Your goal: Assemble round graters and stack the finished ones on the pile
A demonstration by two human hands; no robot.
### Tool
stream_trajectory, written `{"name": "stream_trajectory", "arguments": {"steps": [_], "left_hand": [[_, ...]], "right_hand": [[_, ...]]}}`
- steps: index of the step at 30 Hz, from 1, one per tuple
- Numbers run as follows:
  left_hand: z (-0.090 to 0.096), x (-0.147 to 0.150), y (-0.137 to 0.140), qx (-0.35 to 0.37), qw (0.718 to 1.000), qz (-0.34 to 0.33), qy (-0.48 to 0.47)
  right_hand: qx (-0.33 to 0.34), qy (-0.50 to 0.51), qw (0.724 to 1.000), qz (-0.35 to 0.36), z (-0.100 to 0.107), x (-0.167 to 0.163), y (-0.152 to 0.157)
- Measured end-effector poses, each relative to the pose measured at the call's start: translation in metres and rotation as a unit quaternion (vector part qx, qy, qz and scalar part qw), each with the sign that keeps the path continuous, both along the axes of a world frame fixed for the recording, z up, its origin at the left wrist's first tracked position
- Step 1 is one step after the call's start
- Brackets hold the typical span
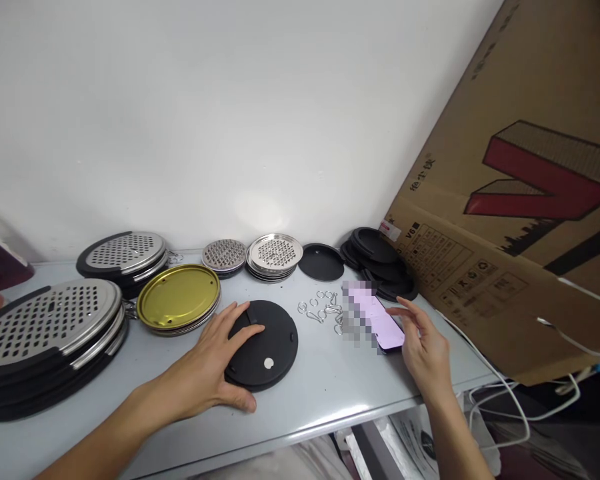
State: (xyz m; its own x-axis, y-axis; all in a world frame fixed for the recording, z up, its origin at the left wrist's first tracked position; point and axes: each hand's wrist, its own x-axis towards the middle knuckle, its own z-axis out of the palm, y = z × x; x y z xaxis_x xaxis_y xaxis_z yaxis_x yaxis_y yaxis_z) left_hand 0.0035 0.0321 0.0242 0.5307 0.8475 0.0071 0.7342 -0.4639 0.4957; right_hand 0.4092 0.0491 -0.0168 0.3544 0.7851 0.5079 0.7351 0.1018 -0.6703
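Note:
A round black disc (275, 333) with a small white spot lies on the table in front of me. My left hand (215, 363) rests over its left side, fingers spread, index finger across the top and thumb by the near edge. At the right lies a phone (387, 327) with a pale pink screen, partly blurred out. My right hand (423, 343) is at the phone's right edge, fingers bent and apart, nothing visible in them; whether a fingertip touches the screen I cannot tell. Between disc and phone are small metal rings and clips (323, 307).
Large perforated grater discs with black rims (50, 323) are stacked at left, with another stack (127, 253) behind. Gold lids (180, 297), small grater discs (275, 253) and black discs (377, 257) line the back. A cardboard box (505, 233) leans at right, near white cables (515, 407).

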Motion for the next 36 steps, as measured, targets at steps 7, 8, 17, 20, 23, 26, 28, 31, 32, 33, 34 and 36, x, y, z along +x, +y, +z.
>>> {"name": "stream_trajectory", "arguments": {"steps": [7,8,17,20,23,26,28,31,32,33,34,36], "left_hand": [[0.0008,0.002,0.0003,0.0,1.0,0.001,-0.006],[0.0007,0.0019,0.0005,0.002,1.0,0.001,-0.007],[-0.0016,0.0027,0.0019,0.012,1.0,0.0,-0.009],[-0.0006,0.0035,0.0017,0.013,1.0,-0.001,-0.004],[0.0,0.0033,0.0013,0.017,1.0,-0.002,-0.01],[-0.0006,0.0023,0.0013,0.015,1.0,-0.001,-0.014],[-0.0011,0.0019,0.0015,0.012,1.0,0.0,-0.012],[-0.001,0.002,0.0017,0.01,1.0,0.003,-0.01],[-0.0008,0.0021,0.0017,0.01,1.0,0.003,-0.01],[-0.0005,0.0022,0.0016,0.01,1.0,0.003,-0.009],[-0.0003,0.0023,0.0014,0.011,1.0,0.001,-0.008],[0.0001,0.0022,0.0011,0.012,1.0,0.0,-0.004]], "right_hand": [[0.009,-0.002,1.0,0.001,-0.0003,-0.0003,0.0008],[0.008,-0.001,1.0,0.0,-0.0003,-0.0003,0.0005],[-0.022,-0.007,0.993,0.116,-0.0001,-0.0033,-0.0001],[-0.042,-0.064,0.979,0.188,0.0008,-0.0054,0.0003],[-0.04,-0.057,0.983,0.17,0.0002,-0.0046,0.0011],[-0.041,-0.006,0.996,0.074,-0.0026,-0.0007,0.0022],[-0.03,0.012,0.999,0.012,-0.0046,0.0021,0.0027],[-0.013,0.021,0.998,-0.053,-0.0048,0.0034,0.0029],[-0.012,0.022,0.997,-0.068,-0.0038,0.0028,0.0027],[-0.013,0.022,0.997,-0.076,-0.0024,0.0018,0.0025],[-0.015,0.022,0.997,-0.079,-0.0008,0.0004,0.002],[-0.018,0.025,0.997,-0.073,0.0021,-0.0024,0.0001]]}}
